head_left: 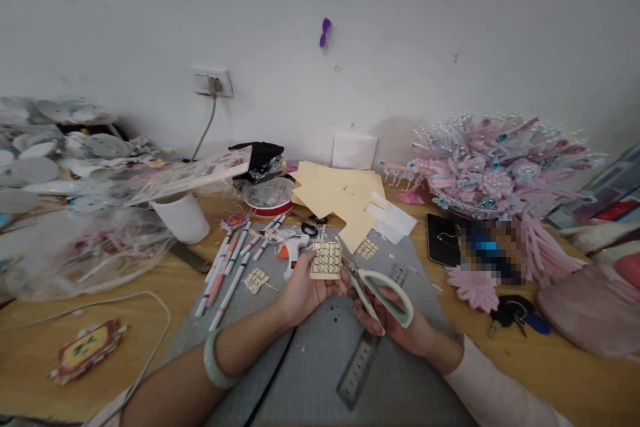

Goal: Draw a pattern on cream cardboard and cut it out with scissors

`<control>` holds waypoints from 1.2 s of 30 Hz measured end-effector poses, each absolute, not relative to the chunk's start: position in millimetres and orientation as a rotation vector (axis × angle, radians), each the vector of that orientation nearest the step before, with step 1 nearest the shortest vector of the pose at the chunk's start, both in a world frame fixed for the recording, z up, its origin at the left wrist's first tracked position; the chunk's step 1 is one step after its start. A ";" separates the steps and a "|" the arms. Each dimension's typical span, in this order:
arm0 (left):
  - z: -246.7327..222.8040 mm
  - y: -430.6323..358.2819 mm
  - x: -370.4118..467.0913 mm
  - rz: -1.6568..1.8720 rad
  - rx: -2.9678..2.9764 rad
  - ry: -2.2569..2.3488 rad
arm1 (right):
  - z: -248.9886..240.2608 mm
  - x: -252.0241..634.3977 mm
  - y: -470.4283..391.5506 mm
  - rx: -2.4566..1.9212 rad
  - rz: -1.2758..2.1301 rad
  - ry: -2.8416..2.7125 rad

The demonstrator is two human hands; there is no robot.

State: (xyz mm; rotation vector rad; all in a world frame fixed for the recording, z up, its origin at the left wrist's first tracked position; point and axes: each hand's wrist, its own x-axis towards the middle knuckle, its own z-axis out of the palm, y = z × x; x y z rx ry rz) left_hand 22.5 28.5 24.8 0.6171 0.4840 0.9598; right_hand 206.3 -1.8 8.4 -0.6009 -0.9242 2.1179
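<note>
Between the fingers of my left hand (305, 290) is a small cream paper piece (327, 260) with rows of dark drawn rings. My right hand (393, 320) grips white-handled scissors (387, 293), with fingers through the loops. The scissor blades point at the right edge of the paper piece; whether they touch it I cannot tell. Beneath my right hand a clear ruler (357, 370) lies on the grey cutting mat (310, 380). Smaller patterned scraps, one cut piece (257, 280) to the left and another scrap (367, 249) to the right, lie on the mat.
Several markers (227, 273) and a white glue gun (296, 253) lie left of my hands. Cream sheets (340, 190) are behind them. At right stand a pink beaded headpiece (490, 167) and keys (513, 313); a white cup (183, 217) is at left.
</note>
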 end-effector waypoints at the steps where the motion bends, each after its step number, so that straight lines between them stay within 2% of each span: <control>1: 24.7 28.0 22.7 0.957 0.618 0.483 | 9.3 206.2 -1.9 -0.600 2.116 -0.934; 36: 18.8 21.2 29.7 0.946 0.885 0.713 | 7.0 208.2 0.4 -0.567 2.078 -1.053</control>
